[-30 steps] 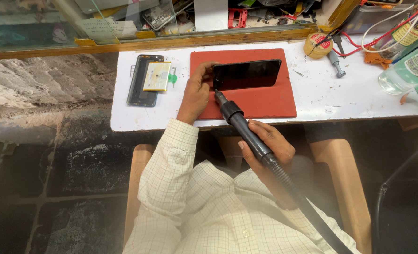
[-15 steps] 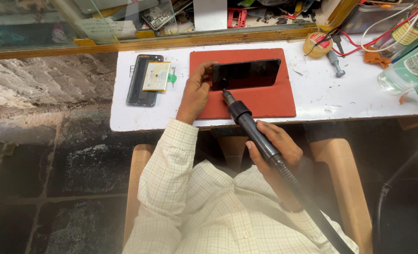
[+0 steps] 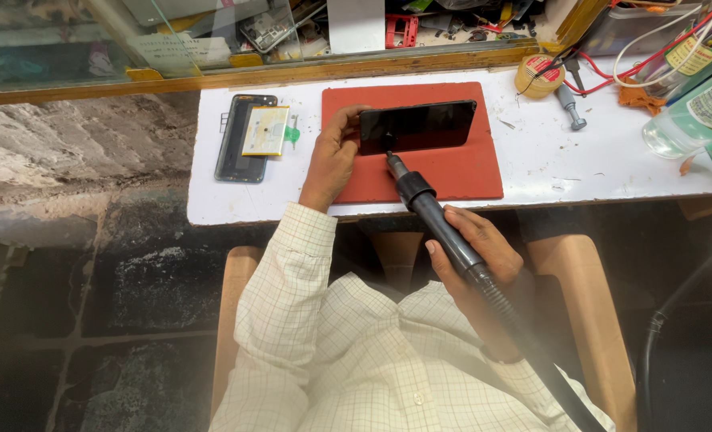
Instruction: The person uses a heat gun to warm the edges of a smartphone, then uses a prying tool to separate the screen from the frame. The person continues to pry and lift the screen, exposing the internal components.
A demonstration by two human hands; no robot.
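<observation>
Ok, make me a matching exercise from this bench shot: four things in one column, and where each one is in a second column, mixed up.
Things
1. black phone
2. hot-air wand
3. opened phone with yellow battery
4. solder spool

Places
A. on the white bench top, left of the red mat
B. gripped in the right hand
C. on the bench, right of the mat's far corner
D. on the red mat, steadied at one end by the left hand

Pairs: 1-D, 2-B, 3-A, 4-C
</observation>
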